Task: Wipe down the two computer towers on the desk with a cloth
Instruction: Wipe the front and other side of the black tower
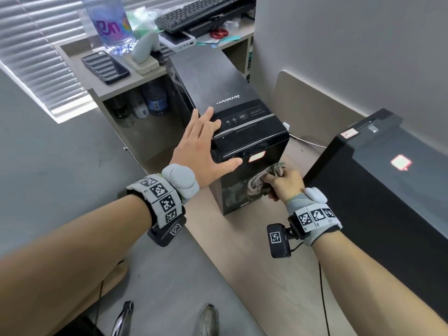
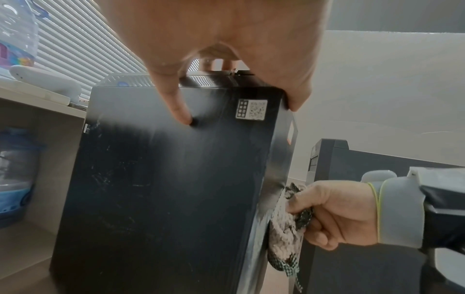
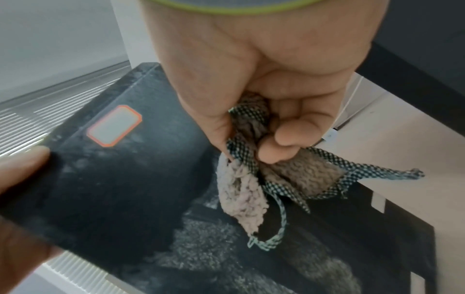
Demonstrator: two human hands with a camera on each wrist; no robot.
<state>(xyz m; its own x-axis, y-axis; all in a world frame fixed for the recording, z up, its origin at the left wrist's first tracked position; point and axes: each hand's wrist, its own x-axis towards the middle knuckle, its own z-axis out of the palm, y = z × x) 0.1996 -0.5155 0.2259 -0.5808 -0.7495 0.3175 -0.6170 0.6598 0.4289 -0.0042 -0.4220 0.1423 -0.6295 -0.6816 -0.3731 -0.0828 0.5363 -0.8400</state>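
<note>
Under left hand (image 1: 202, 151): tower (image 1: 232, 112) top was pressed, fingers spread flat.
Right hand (image 1: 286, 184): cloth (image 1: 261, 181) was gripped against tower front.

Daylight comes through the window blinds (image 1: 41, 59) at far left, bright enough to bleach their slats. The room is evenly, softly lit, with faint shadows. Glare streaks the glossy front of the near computer tower (image 1: 244, 141), and its red-edged label (image 1: 256, 157) blows out white. Straight edges bow toward the frame borders. In the wrist views the left hand (image 2: 226, 39) looms blurred.
</note>
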